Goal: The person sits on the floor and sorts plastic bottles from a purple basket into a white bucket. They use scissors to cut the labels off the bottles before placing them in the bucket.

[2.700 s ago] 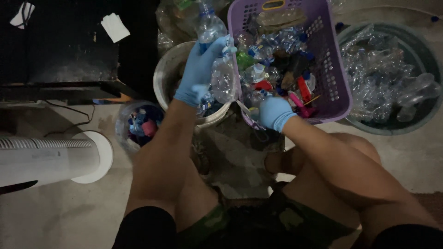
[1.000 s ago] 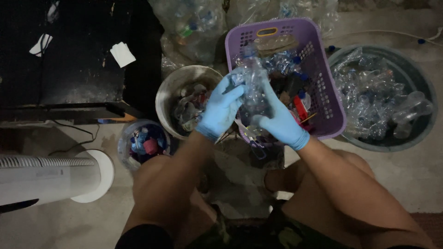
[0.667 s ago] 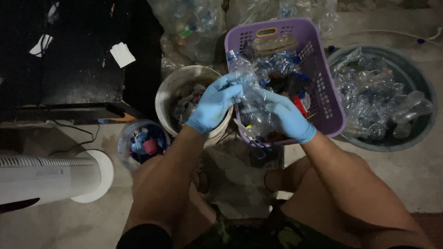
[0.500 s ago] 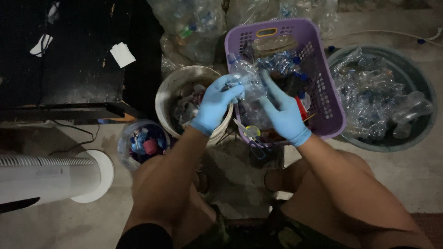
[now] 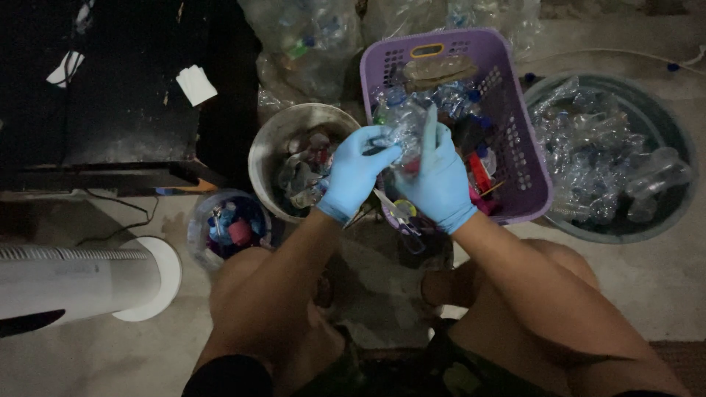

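Both gloved hands [image 5: 397, 176] around clear plastic bottle [image 5: 401, 129] over purple basket [image 5: 515, 95]

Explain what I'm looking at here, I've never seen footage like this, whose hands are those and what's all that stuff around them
The picture comes from a camera worn on a person's head, looking down at their own knees and hands. Both hands wear blue gloves: the left hand and right hand together grip a clear plastic bottle over a purple basket of mixed plastic items. Left of it stands a metal pot of scraps, and below that a small container of coloured caps. On the right, a round tub holds clear bottles.
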